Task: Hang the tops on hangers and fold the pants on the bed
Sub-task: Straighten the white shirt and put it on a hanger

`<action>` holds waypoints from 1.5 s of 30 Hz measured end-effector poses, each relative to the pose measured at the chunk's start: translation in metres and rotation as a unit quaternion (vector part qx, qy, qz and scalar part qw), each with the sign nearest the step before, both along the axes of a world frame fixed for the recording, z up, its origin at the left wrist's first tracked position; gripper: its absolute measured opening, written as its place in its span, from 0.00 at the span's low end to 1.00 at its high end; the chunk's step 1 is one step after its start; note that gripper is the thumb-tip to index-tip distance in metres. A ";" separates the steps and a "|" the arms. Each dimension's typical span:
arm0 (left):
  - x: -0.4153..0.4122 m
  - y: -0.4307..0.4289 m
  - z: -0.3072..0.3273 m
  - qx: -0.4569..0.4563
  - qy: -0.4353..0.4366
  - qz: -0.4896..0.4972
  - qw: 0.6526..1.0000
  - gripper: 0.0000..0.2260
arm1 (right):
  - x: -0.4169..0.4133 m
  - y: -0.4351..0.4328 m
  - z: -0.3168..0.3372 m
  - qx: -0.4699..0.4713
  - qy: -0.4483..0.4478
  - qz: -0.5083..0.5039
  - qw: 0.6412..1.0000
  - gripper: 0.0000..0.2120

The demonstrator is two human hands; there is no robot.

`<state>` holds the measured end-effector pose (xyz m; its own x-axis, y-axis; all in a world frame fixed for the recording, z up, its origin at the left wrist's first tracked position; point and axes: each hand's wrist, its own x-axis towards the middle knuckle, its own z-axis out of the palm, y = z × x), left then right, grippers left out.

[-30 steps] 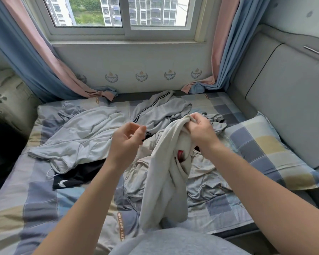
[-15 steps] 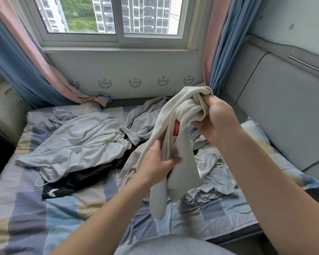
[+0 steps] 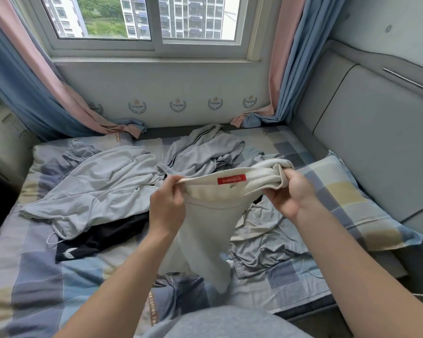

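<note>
I hold cream-white pants (image 3: pixel 210 230) up over the bed, their waistband stretched level between my hands with a red label facing me. My left hand (image 3: pixel 166 208) pinches the left end of the waistband. My right hand (image 3: pixel 288 191) grips the bunched right end. The legs hang down toward the near edge of the bed. On the checked bedsheet (image 3: pixel 29 276) lie a pale grey top (image 3: pixel 103 181), a grey striped garment (image 3: pixel 200 150), a black garment (image 3: pixel 98 237) and grey pants (image 3: pixel 261 242). No hangers are visible.
A checked pillow (image 3: pixel 347 198) lies at the right against the grey padded headboard (image 3: pixel 376 132). The window wall with blue and pink curtains (image 3: pixel 29 93) closes off the far side. A dark gap runs along the bed's left edge.
My left hand moved up from the middle of the cloth to the waistband. Both hands pulled apart, spreading the waistband flat and lowering it, so the red label now faces me.
</note>
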<state>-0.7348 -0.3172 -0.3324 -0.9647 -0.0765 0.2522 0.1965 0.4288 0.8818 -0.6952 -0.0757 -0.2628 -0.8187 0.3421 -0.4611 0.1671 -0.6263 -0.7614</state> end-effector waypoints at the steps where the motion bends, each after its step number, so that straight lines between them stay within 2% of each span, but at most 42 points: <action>1: -0.001 -0.002 0.005 0.008 -0.002 -0.005 1.000 0.10 | 0.002 0.004 -0.013 0.004 -0.030 -0.004 1.000 0.11; 3: 0.002 -0.004 0.016 0.024 0.002 -0.028 0.999 0.09 | 0.011 0.009 -0.039 0.027 -0.106 0.032 0.993 0.11; 4: 0.005 -0.005 0.022 0.027 0.011 -0.044 0.999 0.09 | 0.017 0.010 -0.053 0.071 -0.153 0.093 0.981 0.11; 6: 0.010 -0.005 0.033 0.023 0.029 -0.088 0.995 0.09 | 0.031 0.008 -0.075 0.196 -0.238 0.250 0.918 0.12; 8: 0.014 -0.005 0.040 0.008 0.035 -0.142 0.989 0.10 | 0.039 0.001 -0.086 0.288 -0.258 0.337 0.858 0.21; 9: 0.015 -0.005 0.041 -0.004 0.035 -0.164 0.986 0.11 | 0.040 -0.005 -0.087 0.325 -0.233 0.349 0.847 0.27; 11: 0.019 -0.004 0.043 -0.024 0.035 -0.192 0.980 0.13 | 0.038 -0.018 -0.084 0.391 -0.122 0.346 0.844 0.37; 13: 0.021 -0.005 0.046 -0.029 0.037 -0.214 0.976 0.13 | 0.031 -0.036 -0.081 0.435 -0.007 0.354 0.828 0.40; 15: 0.022 -0.006 0.050 -0.031 0.040 -0.235 0.971 0.13 | 0.021 -0.052 -0.084 0.461 0.066 0.353 0.812 0.34; 18: 0.024 -0.011 0.057 -0.030 0.020 -0.249 0.968 0.12 | 0.008 -0.068 -0.095 0.485 0.080 0.342 0.801 0.09; 20: 0.022 -0.017 0.058 -0.027 0.017 -0.237 0.971 0.13 | 0.004 -0.065 -0.114 0.527 0.020 0.364 0.767 0.09; 22: 0.018 -0.024 0.054 -0.032 0.021 -0.219 0.975 0.13 | 0.008 -0.055 -0.136 0.567 -0.077 0.387 0.723 0.07; 23: 0.014 -0.027 0.048 -0.039 0.015 -0.211 0.977 0.12 | 0.014 -0.049 -0.146 0.570 -0.116 0.390 0.714 0.07; 27: 0.002 -0.030 0.004 -0.111 -0.042 -0.201 0.972 0.07 | 0.048 -0.023 -0.164 0.553 -0.195 0.342 0.734 0.14; 31: -0.003 -0.011 -0.048 -0.155 -0.082 -0.254 0.951 0.04 | 0.090 -0.001 -0.163 0.514 -0.240 0.292 0.770 0.12; 36: 0.009 0.029 -0.089 -0.235 -0.168 -0.386 0.876 0.12 | 0.159 0.021 -0.151 0.456 -0.260 0.175 0.833 0.08; 40: 0.027 0.059 -0.112 -0.323 -0.143 -0.418 0.837 0.09 | 0.221 0.023 -0.143 0.417 -0.264 0.080 0.866 0.13; 43: 0.045 0.074 -0.126 -0.334 -0.127 -0.457 0.814 0.09 | 0.268 0.011 -0.141 0.393 -0.261 0.019 0.882 0.15; 45: 0.060 0.082 -0.131 -0.345 -0.124 -0.487 0.793 0.05 | 0.299 -0.002 -0.139 0.379 -0.269 -0.017 0.885 0.13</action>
<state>-0.6743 -0.2353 -0.4637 -0.5073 0.8089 -0.2973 0.5877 0.5770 0.5672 -0.3959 -0.0776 -0.4017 -0.5335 0.7408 -0.4083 0.6238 0.0186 -0.7814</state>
